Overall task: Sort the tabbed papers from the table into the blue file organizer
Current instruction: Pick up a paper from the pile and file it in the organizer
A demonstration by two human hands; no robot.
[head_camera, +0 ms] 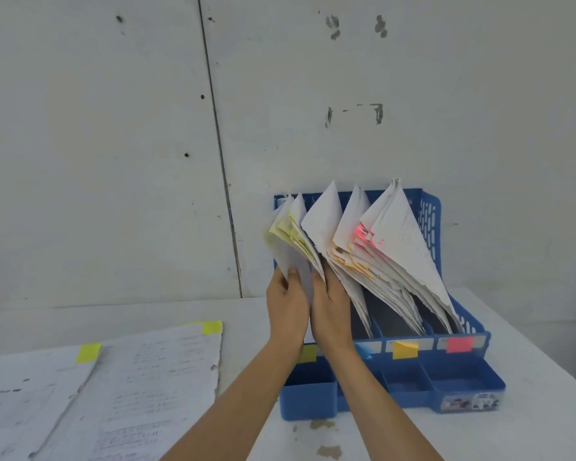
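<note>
Both forearms reach up and forward, hands side by side. The left hand (288, 304) pinches the yellow-tabbed bundle (291, 241), thumb on the front sheet. The right hand (331, 311) presses the bundle's other side with its fingers buried in paper, so can't tell if it's actually gripping. The bundle stands in the blue file organizer (313, 404)'s leftmost slot. Right of the grip fan the orange-tabbed sheets (353, 264) and pink-tabbed sheets (366, 232). Down-left of the grip, 2 tabbed papers (153, 377) lie on the table (529, 427).

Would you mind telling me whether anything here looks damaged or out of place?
Yes: the sheet lying on the table has a torn, ragged right edge, and the papers standing in the blue organizer look frayed along their lower edges.
</note>
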